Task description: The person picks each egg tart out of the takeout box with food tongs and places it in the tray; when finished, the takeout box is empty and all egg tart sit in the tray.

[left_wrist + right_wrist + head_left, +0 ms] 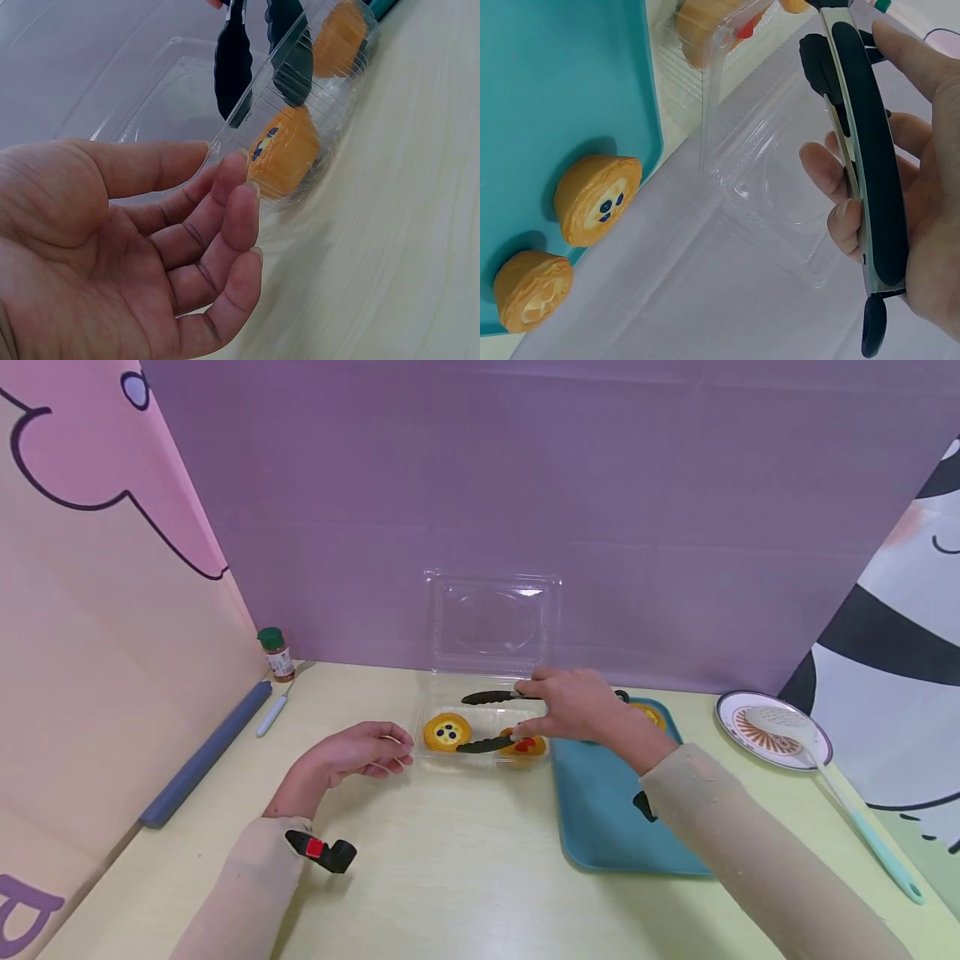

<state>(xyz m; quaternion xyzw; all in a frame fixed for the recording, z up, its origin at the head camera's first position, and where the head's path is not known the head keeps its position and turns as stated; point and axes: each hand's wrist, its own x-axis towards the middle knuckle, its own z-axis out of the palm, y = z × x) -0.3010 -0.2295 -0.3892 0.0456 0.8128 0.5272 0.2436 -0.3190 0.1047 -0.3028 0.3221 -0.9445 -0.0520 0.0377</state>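
A clear plastic clamshell box point(487, 760) stands with its lid point(491, 622) raised at the back. Inside, a tart with blue dots point(447, 732) is at the left, and a red-topped tart point(531, 747) at the right. My right hand point(577, 706) grips black-and-silver tongs point(870, 150) over the box, their two tips point(483, 745) spread apart. One tip hangs by the tarts, touching neither for certain. My left hand point(363, 750) is at the box's left edge, fingers loosely bent; whether it touches the rim I cannot tell.
Right of the box lies a teal tray point(615, 827) with two tarts point(600, 199) at its far end. Further right, a skimmer point(840, 785) rests on a patterned plate point(723, 714). At left are a green-capped jar point(277, 656), a white-handled utensil point(272, 716) and a blue roll point(206, 756).
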